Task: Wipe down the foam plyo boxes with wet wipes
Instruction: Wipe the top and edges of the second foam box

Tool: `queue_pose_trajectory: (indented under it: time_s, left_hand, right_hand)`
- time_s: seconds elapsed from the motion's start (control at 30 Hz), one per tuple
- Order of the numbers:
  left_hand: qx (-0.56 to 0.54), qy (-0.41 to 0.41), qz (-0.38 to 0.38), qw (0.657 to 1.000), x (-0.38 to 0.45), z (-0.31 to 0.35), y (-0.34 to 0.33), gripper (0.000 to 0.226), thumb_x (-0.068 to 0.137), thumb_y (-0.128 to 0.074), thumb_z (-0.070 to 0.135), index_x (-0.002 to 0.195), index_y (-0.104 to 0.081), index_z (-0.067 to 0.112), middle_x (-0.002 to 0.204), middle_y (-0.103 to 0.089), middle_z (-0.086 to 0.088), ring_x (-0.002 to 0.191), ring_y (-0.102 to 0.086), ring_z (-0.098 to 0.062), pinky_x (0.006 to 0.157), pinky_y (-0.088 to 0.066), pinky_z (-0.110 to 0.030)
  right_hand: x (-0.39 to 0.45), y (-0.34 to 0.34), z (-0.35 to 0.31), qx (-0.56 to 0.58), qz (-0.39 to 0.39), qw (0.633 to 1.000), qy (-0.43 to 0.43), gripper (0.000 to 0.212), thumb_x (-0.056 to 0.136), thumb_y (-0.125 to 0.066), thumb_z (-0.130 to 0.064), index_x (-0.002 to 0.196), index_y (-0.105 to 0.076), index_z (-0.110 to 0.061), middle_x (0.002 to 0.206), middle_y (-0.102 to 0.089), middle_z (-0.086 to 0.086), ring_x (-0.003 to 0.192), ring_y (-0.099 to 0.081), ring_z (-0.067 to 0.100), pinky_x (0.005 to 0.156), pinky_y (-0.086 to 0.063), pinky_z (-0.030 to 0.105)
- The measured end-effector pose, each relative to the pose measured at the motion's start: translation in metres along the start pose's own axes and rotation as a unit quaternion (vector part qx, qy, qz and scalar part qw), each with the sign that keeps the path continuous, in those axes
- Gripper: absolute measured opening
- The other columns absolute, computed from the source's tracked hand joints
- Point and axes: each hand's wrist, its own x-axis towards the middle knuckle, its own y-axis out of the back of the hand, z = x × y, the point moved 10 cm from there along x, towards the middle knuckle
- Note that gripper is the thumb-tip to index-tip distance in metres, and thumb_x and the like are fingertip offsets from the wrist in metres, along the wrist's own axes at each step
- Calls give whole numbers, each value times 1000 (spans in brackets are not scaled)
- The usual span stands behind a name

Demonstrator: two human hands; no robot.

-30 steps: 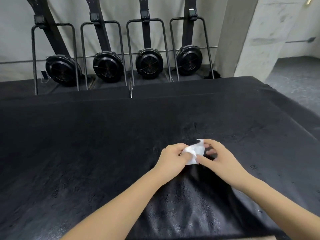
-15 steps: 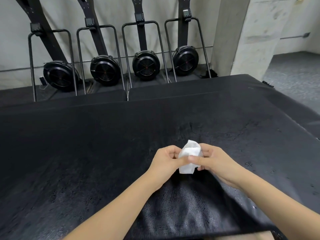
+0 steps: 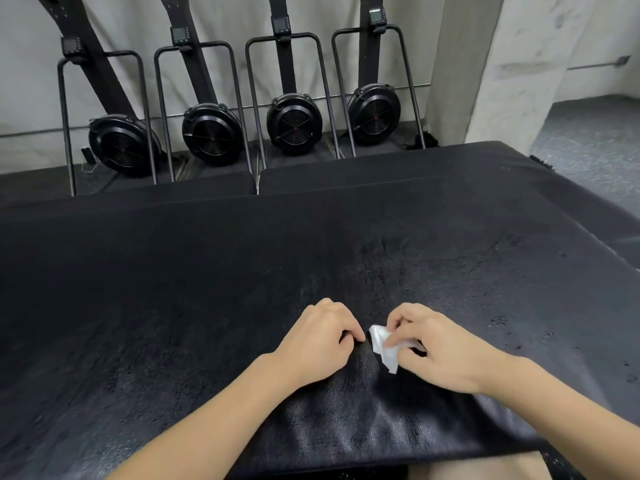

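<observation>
Right hand (image 3: 446,348) pinches crumpled wipe (image 3: 382,344) over box (image 3: 173,306), at 6 o'clock. Left hand (image 3: 322,341) just beside at 9 o'clock, fingers curled, holding nothing.

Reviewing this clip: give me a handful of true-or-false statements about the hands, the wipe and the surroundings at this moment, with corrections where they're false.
1. The crumpled white wet wipe is pinched in the right hand. True.
2. The left hand also grips the wipe. False: its fingers are curled beside the wipe and hold nothing.
3. Both hands are over the black foam plyo box. True.
4. Two fan-wheel exercise machines stand against the wall. False: four black fan-wheel machines stand there in a row.
5. The wipe is spread flat on the box top. False: it is bunched up in the fingers.
</observation>
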Motion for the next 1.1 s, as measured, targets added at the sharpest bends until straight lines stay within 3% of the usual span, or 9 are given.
queue_pose_trajectory:
  time_s: [0.07,0.13,0.23,0.4,0.5,0.63,0.73,0.9,1.1]
  left_hand:
    - [11,18,15,1000,2,-8,11,27,93,-57,13,103,-77,27,114,-67,13,110,-51,-10,100,-44,-35]
    - [52,62,-24,996,9,-25,16,29,95,-63,28,123,-70,32,140,-57,5,133,-43,-18,113,-36,-43]
    - [99,149,-161,971,20,-53,12,79,86,-71,57,154,-34,43,167,-18,-7,154,-10,-35,122,-18,-52]
    - [173,144,-217,950,43,-57,7,110,74,-78,63,161,-16,36,158,-33,-14,143,-33,-34,112,-38,-46]
    - [189,138,-238,943,45,-59,4,112,75,-76,66,161,-11,35,159,-30,-16,141,-37,-34,110,-40,-42]
    - [205,127,-251,938,44,-64,-2,112,76,-73,69,161,-8,38,157,-29,-14,136,-37,-36,106,-44,-48]
    - [206,126,-236,941,48,-65,0,114,71,-75,71,161,-12,39,156,-33,-12,135,-40,-34,104,-45,-46]
    - [226,142,-222,938,48,-69,2,123,65,-76,75,158,-21,15,156,-38,-7,133,-46,-29,97,-48,-41]
    - [243,148,-232,930,53,-69,-1,123,62,-76,77,153,-28,9,150,-43,-6,125,-51,-27,94,-51,-39]
  right_hand:
    - [-4,-2,2,20,19,999,-18,25,94,-57,-45,76,-68,-32,99,-51,-19,89,-53,4,77,-36,12]
    - [-6,-8,2,11,48,999,-4,19,94,-57,-46,84,-68,-34,98,-54,-20,87,-55,2,77,-38,14]
    - [2,-26,4,-33,51,998,30,13,97,-55,-37,96,-67,-33,98,-53,-18,91,-54,3,81,-47,23]
    - [52,-6,20,-134,130,982,31,16,89,-70,-13,79,-69,-25,88,-55,-8,81,-49,9,67,-53,34]
    - [59,5,26,-73,104,992,-5,21,96,-62,-30,80,-74,-23,94,-55,-10,79,-54,9,75,-51,32]
    - [19,-11,-6,16,36,998,47,19,96,-61,-41,82,-70,-31,96,-56,-18,85,-57,3,80,-44,18]
    - [4,-21,-12,19,14,998,66,12,97,-58,-45,90,-64,-36,101,-55,-22,92,-57,1,83,-44,16]
    - [67,-3,31,-18,62,998,2,38,100,-50,-47,75,-64,-21,99,-58,-15,95,-56,8,86,-46,24]
    - [169,24,90,-25,97,994,-33,29,98,-58,-26,73,-68,-14,93,-59,-7,88,-57,12,77,-53,42]
